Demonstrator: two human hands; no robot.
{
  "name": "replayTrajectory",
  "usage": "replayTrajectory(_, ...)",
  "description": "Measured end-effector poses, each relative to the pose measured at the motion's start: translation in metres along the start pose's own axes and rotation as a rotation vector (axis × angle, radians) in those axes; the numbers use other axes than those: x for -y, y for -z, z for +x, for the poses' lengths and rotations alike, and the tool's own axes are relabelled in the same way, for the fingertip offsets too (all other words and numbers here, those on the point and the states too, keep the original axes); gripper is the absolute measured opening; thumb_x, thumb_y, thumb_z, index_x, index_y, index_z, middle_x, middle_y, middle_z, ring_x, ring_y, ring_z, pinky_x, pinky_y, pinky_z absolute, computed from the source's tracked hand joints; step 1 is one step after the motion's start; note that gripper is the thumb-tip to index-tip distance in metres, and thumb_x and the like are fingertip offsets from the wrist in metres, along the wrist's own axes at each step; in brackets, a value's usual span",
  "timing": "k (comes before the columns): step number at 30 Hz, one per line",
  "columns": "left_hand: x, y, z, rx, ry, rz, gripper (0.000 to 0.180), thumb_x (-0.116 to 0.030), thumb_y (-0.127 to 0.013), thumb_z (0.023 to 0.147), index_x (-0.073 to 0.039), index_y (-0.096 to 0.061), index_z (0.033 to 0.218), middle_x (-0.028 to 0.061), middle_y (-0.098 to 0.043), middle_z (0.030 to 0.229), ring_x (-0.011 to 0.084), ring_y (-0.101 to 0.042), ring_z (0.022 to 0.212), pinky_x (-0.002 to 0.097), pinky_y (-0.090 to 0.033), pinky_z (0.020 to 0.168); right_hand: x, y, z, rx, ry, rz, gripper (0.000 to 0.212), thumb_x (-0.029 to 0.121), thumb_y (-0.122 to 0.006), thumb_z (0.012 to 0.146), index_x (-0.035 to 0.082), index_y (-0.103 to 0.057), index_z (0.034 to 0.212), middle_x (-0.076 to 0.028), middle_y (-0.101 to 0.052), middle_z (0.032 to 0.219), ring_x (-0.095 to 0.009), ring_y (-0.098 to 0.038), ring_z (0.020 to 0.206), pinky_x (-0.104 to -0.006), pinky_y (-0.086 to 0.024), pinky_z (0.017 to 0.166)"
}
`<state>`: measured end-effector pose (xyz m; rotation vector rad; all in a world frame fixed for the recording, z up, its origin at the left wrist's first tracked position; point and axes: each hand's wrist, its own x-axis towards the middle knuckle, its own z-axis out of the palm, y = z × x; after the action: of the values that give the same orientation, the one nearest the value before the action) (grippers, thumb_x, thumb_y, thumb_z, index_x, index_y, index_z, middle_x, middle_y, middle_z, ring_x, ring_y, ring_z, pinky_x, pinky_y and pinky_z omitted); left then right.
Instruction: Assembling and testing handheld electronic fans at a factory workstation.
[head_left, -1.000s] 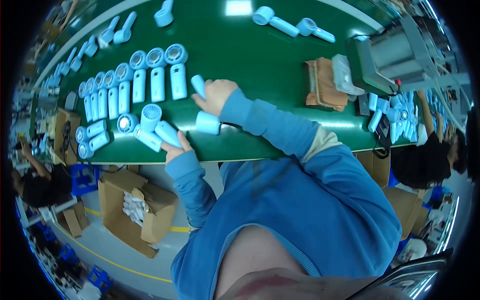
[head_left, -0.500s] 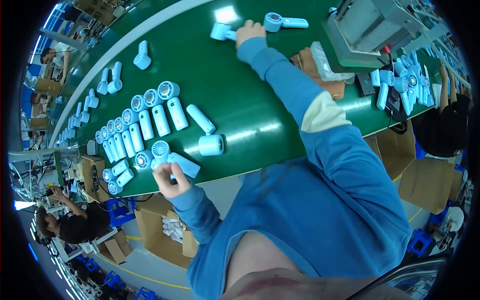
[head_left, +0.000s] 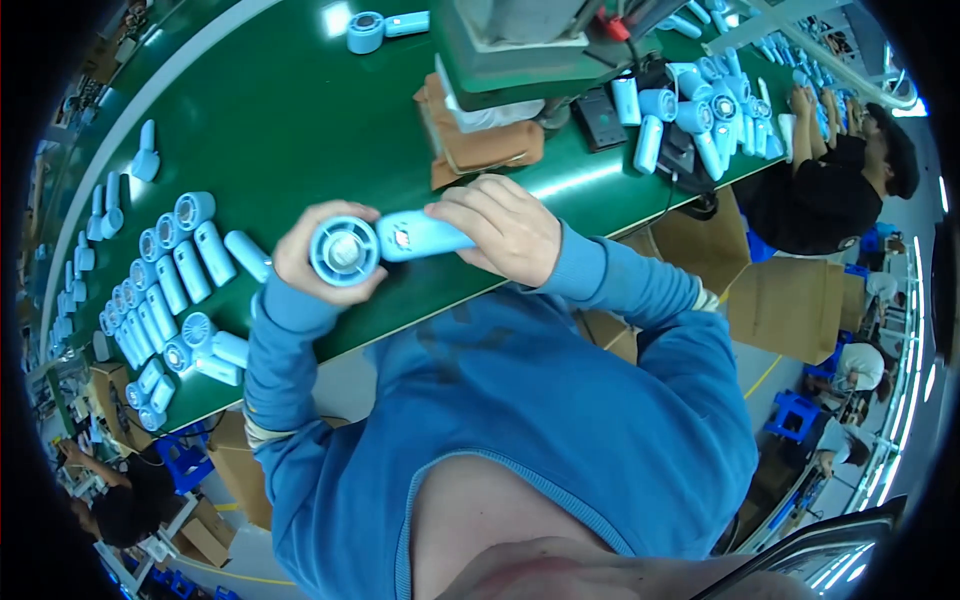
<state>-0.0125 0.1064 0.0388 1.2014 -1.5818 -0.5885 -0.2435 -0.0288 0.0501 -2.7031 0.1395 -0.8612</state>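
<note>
A light-blue handheld fan (head_left: 408, 236) is held between my two hands above the green table, its head toward the left. My left hand (head_left: 297, 250) is closed around the round fan head, whose grille and pale centre face up. Around the handle's right end wraps my right hand (head_left: 510, 228), hiding that end. Left of my left hand another fan (head_left: 247, 254) lies on the table, partly covered by the hand. Beyond it are rows of similar blue fans (head_left: 188, 271), with a few loose ones nearer the table edge.
A grey-green metal machine (head_left: 525, 55) stands ahead, with a brown cloth bundle (head_left: 490, 150) beside it. Farther right lie a black box (head_left: 599, 118) and a heap of blue fans (head_left: 695, 115). A co-worker (head_left: 825, 195) reaches in there. Cardboard boxes (head_left: 790, 300) stand below the table edge.
My right hand has come back from the far side of the table with a fan. My left hand now grips its head. The whole view has turned toward the right.
</note>
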Motion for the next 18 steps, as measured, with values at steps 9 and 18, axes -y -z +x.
replayTrajectory(9, 0.077, -0.023, 0.037, -0.377, 0.101, 0.043, 0.056, -0.003, -0.073, 0.063, -0.001, -0.054, 0.115, 0.0148, -0.067, 0.1, 0.0242, -0.065, 0.09, 0.0326, -0.051, 0.085, -0.162, 0.064, -0.096, -0.199, -0.366, -0.207, 0.021, 0.003, -0.062, 0.074, 0.002, -0.063, 0.095, -0.013, -0.063, 0.095, -0.031, -0.058, 0.086, -0.0369, -0.047, 0.081)
replayTrajectory(18, 0.107, -0.047, 0.083, -0.269, 0.113, 0.076, 0.055, -0.004, -0.077, 0.059, -0.006, -0.057, 0.11, 0.0084, -0.065, 0.102, 0.0191, -0.064, 0.09, 0.0293, -0.051, 0.085, -0.247, 0.022, -0.096, 0.007, -0.536, -0.424, 0.024, 0.012, -0.06, 0.078, 0.0, -0.063, 0.098, -0.02, -0.065, 0.096, -0.04, -0.058, 0.088, -0.0435, -0.048, 0.074)
